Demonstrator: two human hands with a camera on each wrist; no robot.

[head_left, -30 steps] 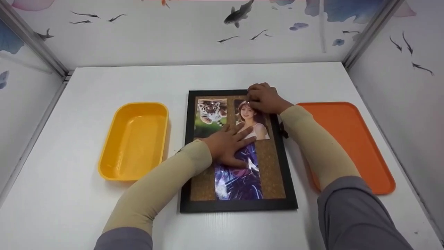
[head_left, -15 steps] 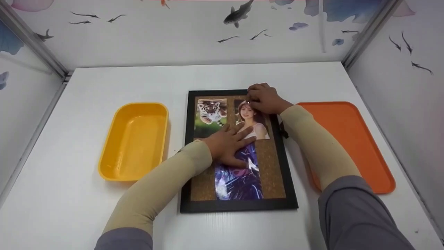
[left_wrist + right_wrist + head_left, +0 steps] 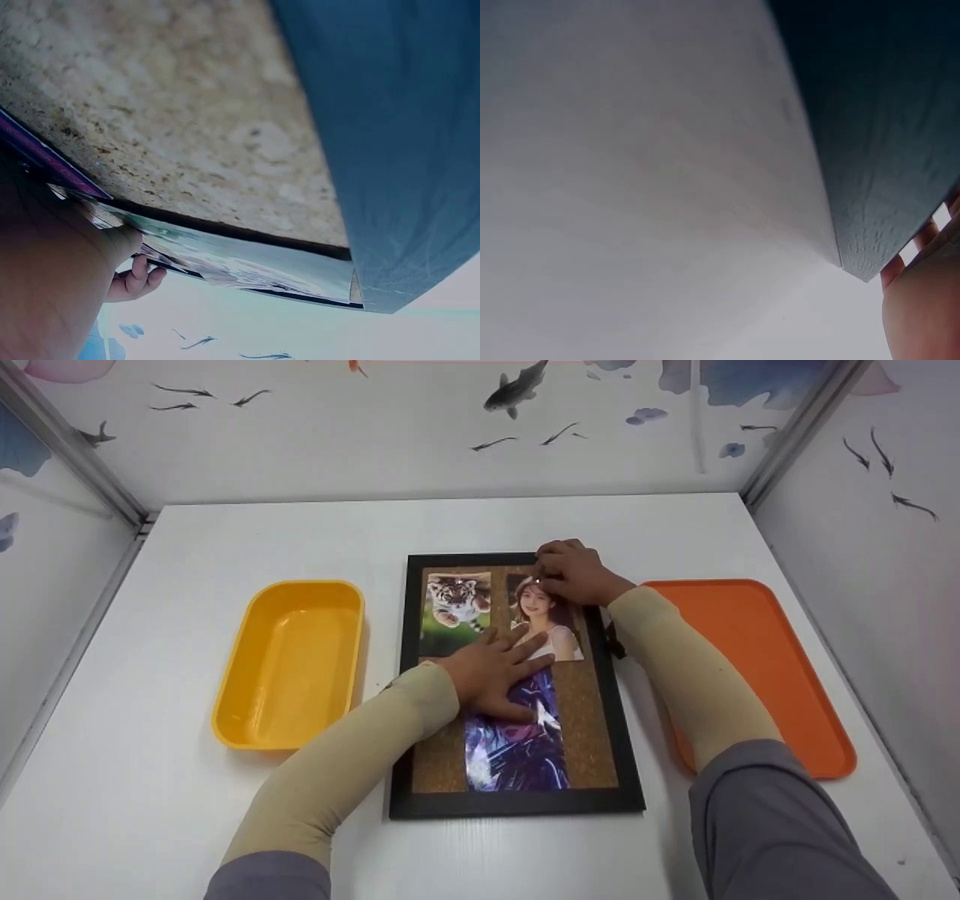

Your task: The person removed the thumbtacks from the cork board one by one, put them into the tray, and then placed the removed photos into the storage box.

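Observation:
A black-framed corkboard (image 3: 589, 727) lies flat on the white table. My left hand (image 3: 495, 675) rests on it with fingers spread, touching the lower edge of a portrait photo (image 3: 553, 626) and covering part of a purple-blue picture (image 3: 517, 757). At the portrait's top edge, my right hand (image 3: 577, 573) has its fingers curled, thumb and index meeting at a small shiny pushpin (image 3: 537, 581). A tiger photo (image 3: 454, 611) sits at upper left with a similar pin (image 3: 459, 582). In the right wrist view, fingers (image 3: 892, 271) curl near the frame's far corner (image 3: 862, 259).
A deep yellow tray (image 3: 296, 671) stands left of the corkboard. On the right is a flat orange tray (image 3: 765, 682), partly under the right forearm. A small dark object (image 3: 615, 643) shows beside the frame's right edge. White printed panels (image 3: 375, 442) enclose the table.

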